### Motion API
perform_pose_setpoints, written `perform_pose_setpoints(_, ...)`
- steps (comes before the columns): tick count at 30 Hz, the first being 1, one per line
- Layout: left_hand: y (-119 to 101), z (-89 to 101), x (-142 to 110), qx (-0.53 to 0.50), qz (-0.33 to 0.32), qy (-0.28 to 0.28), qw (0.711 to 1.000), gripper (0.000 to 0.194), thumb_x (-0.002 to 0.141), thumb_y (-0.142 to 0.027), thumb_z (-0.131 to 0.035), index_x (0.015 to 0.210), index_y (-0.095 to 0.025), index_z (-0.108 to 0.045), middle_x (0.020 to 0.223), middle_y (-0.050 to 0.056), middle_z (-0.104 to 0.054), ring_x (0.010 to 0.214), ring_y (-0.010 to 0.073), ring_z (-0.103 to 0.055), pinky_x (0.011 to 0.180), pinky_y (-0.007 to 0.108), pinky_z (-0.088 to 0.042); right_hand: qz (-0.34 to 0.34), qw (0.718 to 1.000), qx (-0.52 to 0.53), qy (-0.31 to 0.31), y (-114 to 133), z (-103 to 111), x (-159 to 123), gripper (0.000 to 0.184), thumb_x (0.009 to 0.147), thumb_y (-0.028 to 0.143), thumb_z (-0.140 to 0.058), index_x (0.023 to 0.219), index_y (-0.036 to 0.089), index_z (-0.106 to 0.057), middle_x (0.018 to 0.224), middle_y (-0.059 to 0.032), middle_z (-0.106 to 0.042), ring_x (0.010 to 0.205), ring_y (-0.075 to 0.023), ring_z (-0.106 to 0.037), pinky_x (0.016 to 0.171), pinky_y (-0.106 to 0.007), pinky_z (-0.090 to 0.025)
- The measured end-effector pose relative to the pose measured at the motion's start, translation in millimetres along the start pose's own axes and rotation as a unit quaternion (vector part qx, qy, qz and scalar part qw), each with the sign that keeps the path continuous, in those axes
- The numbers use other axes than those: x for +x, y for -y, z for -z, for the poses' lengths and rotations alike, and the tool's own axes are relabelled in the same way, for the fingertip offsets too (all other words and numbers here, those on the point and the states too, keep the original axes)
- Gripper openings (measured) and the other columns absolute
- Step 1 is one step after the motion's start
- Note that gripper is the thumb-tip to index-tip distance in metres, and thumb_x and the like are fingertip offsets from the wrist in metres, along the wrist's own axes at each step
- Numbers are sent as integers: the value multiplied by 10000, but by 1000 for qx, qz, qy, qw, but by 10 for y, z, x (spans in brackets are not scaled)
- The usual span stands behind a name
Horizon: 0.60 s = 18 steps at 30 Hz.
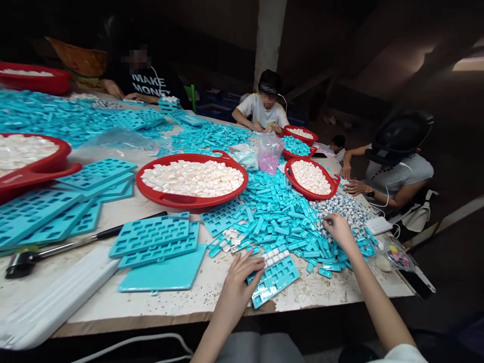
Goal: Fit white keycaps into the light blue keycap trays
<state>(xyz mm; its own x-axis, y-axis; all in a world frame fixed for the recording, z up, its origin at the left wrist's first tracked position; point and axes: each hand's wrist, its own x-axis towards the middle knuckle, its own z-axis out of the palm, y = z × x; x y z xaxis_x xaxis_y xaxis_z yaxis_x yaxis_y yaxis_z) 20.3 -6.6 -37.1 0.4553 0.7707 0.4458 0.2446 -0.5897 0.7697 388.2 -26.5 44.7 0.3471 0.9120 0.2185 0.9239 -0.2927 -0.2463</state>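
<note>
My left hand [242, 275] holds the left edge of a turquoise tray with square pockets [278, 280], thumb and forefinger at its upper left corner. Rows of white keycap-like pieces [275, 257] fill the tray's far end; its nearer pockets have no white pieces in them. Farther right, my right hand [340, 232] is over a heap of small white-and-blue pieces [350, 212], fingertips pinched together. What they hold, if anything, is too small to tell. Between the hands and beyond spreads a pile of turquoise bars [280, 206]. Loose white keycaps [232, 239] lie beyond my left hand.
Red baskets of white pieces stand beyond, one in the middle [191, 202] and one at right [313, 195]. Turquoise trays [151, 234] are stacked left, near a black-handled tool [71, 246] and a long white fixture [64, 292]. A phone [416, 283] lies at right. Three people sit around the table.
</note>
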Motion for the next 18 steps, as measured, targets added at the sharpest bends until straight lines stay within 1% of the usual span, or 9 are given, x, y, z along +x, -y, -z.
perform_pose_setpoints(2,-42,15,5,-2,5,31,1000,184,946,-256,-557,1004,-285,-730,1173,52,-744,1337,329,-533,1148,704,-245,0,1000,-4,7,-29,-22,18,226,819,226,-573,913,148,-764,905,-95,-732,829,-218,-668,810,-294,-473)
perform_pose_setpoints(4,-89,29,4,-7,13,55,998,209,967,-254,-518,1041,-275,-712,1235,55,-716,1390,314,-474,1174,692,-194,-4,1000,-12,8,-49,-25,17,238,801,232,-593,936,144,-768,914,-97,-738,825,-219,-671,799,-292,-472)
perform_pose_setpoints(6,-127,41,1,-17,23,60,998,207,971,-268,-516,1078,-266,-693,1267,58,-697,1400,299,-464,1196,659,-180,-11,1000,-22,3,-68,-11,5,255,795,245,-598,951,141,-770,910,-97,-743,813,-223,-672,781,-296,-470)
perform_pose_setpoints(7,-141,48,-1,-25,31,53,998,210,971,-275,-518,1100,-263,-683,1269,58,-694,1390,292,-478,1203,641,-184,-14,1000,-28,-1,-74,-1,-4,255,796,252,-595,945,145,-772,901,-95,-746,806,-226,-672,773,-299,-467)
perform_pose_setpoints(8,-152,58,-4,-33,42,37,998,216,970,-283,-521,1120,-260,-674,1260,59,-696,1367,285,-504,1206,619,-203,-17,999,-34,-4,-78,9,-14,250,799,258,-589,929,151,-774,890,-93,-750,802,-229,-673,767,-302,-463)
perform_pose_setpoints(10,-169,87,-9,-54,73,-11,996,223,966,-299,-528,1133,-248,-666,1224,67,-704,1290,271,-572,1179,560,-306,-20,999,-43,-15,-79,23,-36,242,812,276,-571,888,168,-773,878,-90,-755,808,-237,-677,767,-310,-456)
perform_pose_setpoints(13,-193,144,-12,-92,109,-78,987,210,954,-304,-535,1095,-226,-670,1149,76,-709,1151,248,-638,1046,438,-472,-18,998,-51,-32,-88,8,-67,262,824,311,-544,866,179,-766,890,-99,-757,838,-259,-677,792,-339,-452)
perform_pose_setpoints(15,-213,172,-8,-110,120,-95,982,197,946,-296,-538,1072,-224,-672,1116,69,-708,1110,237,-643,984,388,-501,-6,997,-51,-50,-125,-31,-78,282,819,342,-538,859,179,-765,920,-112,-750,864,-276,-665,815,-366,-452)
perform_pose_setpoints(18,-242,185,8,-117,132,-94,980,187,946,-294,-533,1037,-225,-681,1083,60,-710,1078,233,-645,953,370,-502,3,995,-52,-85,-220,-111,-73,322,819,406,-537,807,181,-768,899,-129,-728,902,-301,-632,874,-415,-436)
